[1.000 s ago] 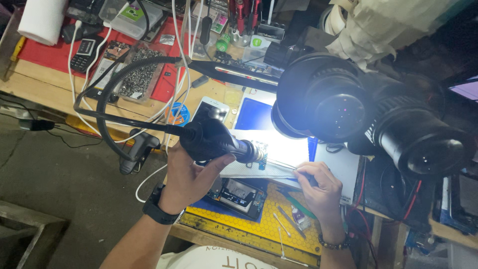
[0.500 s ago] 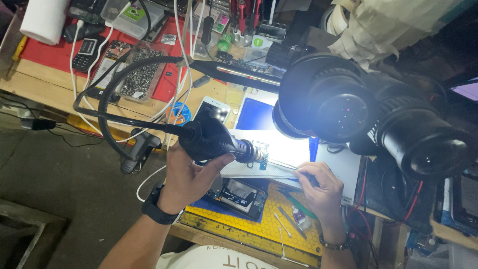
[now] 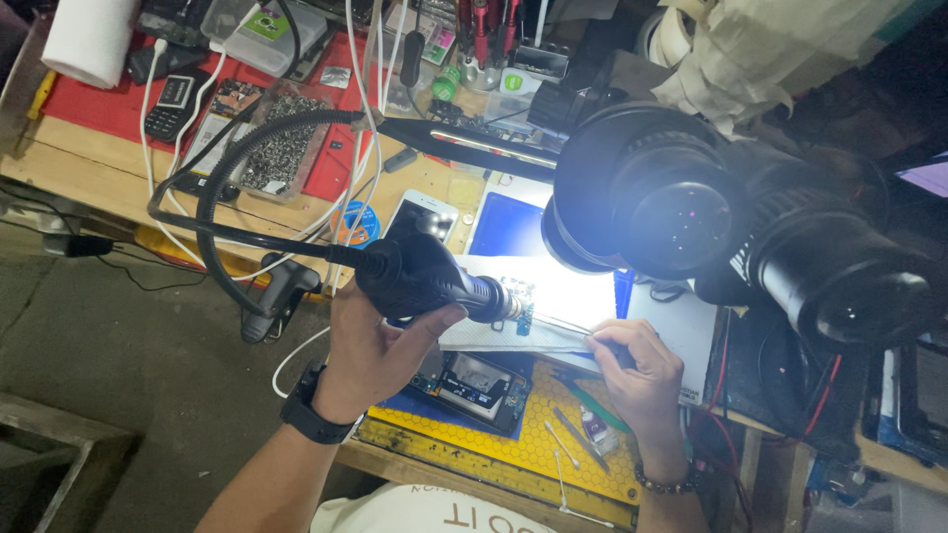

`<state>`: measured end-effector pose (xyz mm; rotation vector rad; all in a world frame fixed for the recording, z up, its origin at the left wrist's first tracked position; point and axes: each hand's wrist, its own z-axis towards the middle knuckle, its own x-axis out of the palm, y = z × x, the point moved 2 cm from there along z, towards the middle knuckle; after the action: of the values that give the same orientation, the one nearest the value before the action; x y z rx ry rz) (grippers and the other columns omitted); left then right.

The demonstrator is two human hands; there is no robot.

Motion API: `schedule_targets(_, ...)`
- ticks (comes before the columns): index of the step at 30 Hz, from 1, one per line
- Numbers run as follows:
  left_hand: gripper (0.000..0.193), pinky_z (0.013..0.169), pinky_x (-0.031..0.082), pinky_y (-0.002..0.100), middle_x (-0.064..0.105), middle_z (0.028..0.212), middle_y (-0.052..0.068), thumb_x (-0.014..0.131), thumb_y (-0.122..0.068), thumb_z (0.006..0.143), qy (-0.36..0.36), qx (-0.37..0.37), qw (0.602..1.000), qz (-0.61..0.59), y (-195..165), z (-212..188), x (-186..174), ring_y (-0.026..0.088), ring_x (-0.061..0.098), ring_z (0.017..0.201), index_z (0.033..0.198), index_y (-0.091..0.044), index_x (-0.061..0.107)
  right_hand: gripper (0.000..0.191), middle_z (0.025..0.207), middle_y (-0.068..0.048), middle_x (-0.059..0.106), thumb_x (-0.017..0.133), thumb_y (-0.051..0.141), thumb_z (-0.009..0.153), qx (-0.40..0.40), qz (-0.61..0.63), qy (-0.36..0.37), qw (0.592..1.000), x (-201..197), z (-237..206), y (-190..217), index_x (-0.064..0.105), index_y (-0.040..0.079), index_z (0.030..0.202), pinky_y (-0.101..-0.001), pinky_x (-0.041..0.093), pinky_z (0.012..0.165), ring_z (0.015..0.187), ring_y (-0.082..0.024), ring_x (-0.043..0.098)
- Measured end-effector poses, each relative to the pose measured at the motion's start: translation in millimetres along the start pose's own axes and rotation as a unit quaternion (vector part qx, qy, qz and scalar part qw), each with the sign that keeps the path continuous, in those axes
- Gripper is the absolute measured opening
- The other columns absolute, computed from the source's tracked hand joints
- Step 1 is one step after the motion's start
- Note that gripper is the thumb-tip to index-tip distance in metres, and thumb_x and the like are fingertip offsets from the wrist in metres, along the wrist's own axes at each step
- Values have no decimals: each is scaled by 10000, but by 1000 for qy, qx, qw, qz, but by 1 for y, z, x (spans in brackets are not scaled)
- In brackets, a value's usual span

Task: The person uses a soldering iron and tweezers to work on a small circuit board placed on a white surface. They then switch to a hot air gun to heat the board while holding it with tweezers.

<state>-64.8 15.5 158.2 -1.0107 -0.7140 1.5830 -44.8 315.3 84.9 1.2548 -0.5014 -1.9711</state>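
Nothing moved — hot-air wand (image 3: 434, 281) nozzle points right.

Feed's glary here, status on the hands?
Left hand grips black hot-air handle. Right hand holds tweezers at lit circuit board. Microscope overhead.

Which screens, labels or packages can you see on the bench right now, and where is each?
White phone: face up behind the left hand, dark screen.
Blue panel: right of it, glowing rectangle.
Black keypad phone: on the red mat, far left.
Clear plastic box: top, with a green label.
Opened phone: on the yellow mat, near the right hand.
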Motion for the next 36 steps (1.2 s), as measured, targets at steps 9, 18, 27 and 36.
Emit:
schedule_targets(9, 229, 814, 591, 291, 771, 970, 86, 809, -56, 844, 9, 7, 1000, -12, -4, 0, -1, 173, 777, 879, 1046, -16, 709, 137, 927, -62, 730, 780, 0, 859, 6, 3, -28, 1000, 0, -3, -2, 687, 33, 955, -263, 571, 766, 850, -126, 717)
schedule_targets(18, 212, 804, 601, 283, 790, 939, 65, 816, -77, 833, 10, -28, 999, -22, 0, -2, 4, 163, 794, 855, 1021, -31, 728, 107, 946, -80, 728, 751, -9, 893, 23, -25, -44, 998, 0, -2, 0, 709, 24, 986, -288, 569, 773, 861, -154, 718)
schedule_targets(27, 219, 819, 583, 288, 780, 959, 80, 811, -41, 862, -3, -5, 1000, -22, 4, -3, 5, 161, 763, 871, 1061, -23, 723, 105, 972, -105, 730, 726, -11, 908, 3, -69, -47, 997, 2, 6, 6, 723, 21, 1007, -329, 567, 799, 903, -230, 728)
schedule_targets(36, 228, 806, 581, 285, 773, 961, 79, 825, -47, 843, 0, 6, 1000, 5, 4, -3, 4, 167, 764, 862, 1043, -17, 720, 101, 958, -99, 723, 738, -18, 888, -43, -102, -43, 993, 6, 11, 6, 715, 17, 980, -350, 554, 809, 900, -255, 705)
